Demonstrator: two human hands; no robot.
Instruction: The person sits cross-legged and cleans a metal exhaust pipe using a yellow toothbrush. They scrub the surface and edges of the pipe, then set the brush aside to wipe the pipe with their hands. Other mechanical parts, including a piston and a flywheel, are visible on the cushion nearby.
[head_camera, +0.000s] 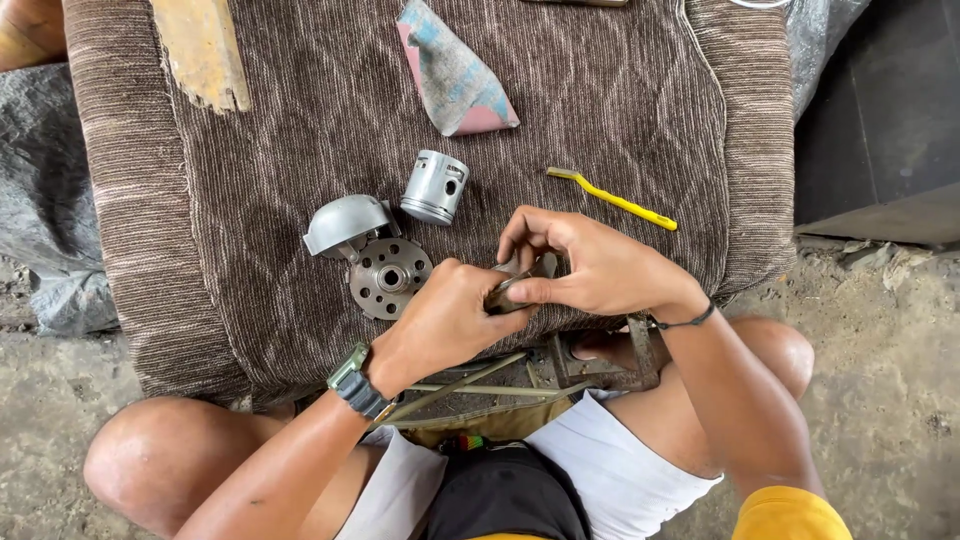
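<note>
The left hand (445, 318) is curled shut around the lower end of a small dull metal part (520, 283), and the right hand (590, 262) is pinched on the same part from above, thumb under and fingers bent over it. The part is held between the two hands, just above the near edge of the brown cushion (620, 120), and most of it is hidden by the fingers. Its long axis seems to run from 8 o'clock to 2 o'clock, the upper end pointing toward 2 o'clock; its exact shape cannot be told. Both hands touch it, so neither is nearer.

At 9 o'clock from the left hand, just beside it, a round drilled disc (389, 276) is laid flat, with a grey domed cover (345, 224) touching it at 11 o'clock. A piston (435, 187) lies on its side at 12 o'clock. A yellow brush (612, 199) is seen at 1 o'clock of the right hand, lying 10 to 4 o'clock. A folded sandpaper sheet (455, 75) is farther up.
</note>
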